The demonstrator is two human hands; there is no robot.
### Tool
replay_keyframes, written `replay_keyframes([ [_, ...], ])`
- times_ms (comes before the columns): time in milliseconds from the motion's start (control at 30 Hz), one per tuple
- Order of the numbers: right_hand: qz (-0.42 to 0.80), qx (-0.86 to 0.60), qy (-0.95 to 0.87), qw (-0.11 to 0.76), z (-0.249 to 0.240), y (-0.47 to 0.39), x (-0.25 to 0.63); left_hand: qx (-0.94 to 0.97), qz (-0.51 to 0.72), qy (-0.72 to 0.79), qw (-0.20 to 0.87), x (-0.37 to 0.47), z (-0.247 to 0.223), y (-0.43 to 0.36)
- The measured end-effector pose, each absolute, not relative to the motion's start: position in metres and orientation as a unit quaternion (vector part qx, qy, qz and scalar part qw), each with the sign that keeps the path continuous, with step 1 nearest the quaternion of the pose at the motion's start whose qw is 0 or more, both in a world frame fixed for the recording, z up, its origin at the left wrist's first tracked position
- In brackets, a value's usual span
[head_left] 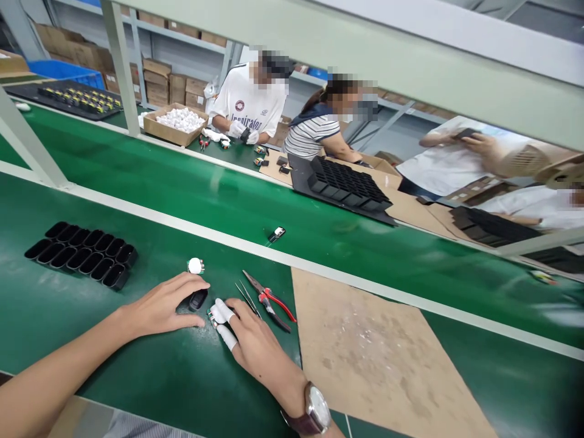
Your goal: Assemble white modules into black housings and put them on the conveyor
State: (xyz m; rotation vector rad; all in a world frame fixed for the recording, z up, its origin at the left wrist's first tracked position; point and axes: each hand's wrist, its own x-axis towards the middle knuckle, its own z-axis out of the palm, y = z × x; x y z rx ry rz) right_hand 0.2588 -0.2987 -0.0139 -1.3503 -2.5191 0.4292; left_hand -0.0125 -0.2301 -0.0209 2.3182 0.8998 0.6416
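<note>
My left hand [171,307] rests on the green bench with thumb and forefinger spread apart around a small black plastic shell [198,300], and no firm grip on it shows. Two fingers of my right hand [250,337] wear white finger cots. Between those fingertips is a small circuit board [212,317], partly hidden by them. Another board with a round white top [196,266] lies just beyond my left hand. Beside my right hand are metal tweezers [249,298] and red-and-black handled long-nose pliers [269,299].
Two rows of black shells [82,252] stand at the left. A stained cardboard sheet [365,347] covers the bench at the right. Past a white rail [182,226], a green conveyor [219,201] carries a small black unit [277,234]. Several co-workers sit across it.
</note>
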Motion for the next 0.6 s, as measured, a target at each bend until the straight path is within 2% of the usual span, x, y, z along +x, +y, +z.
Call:
replay_keyframes([
  [333, 0.199, -0.455, -0.862, 0.099, -0.004, -0.283, 0.265, 0.861, 0.226, 0.352, 0.291, -0.014, -0.022, -0.232],
  [600, 0.188, -0.468, -0.852, 0.143, -0.011, -0.279, 0.268, 0.855, 0.199, 0.361, 0.316, -0.015, -0.018, -0.234],
])
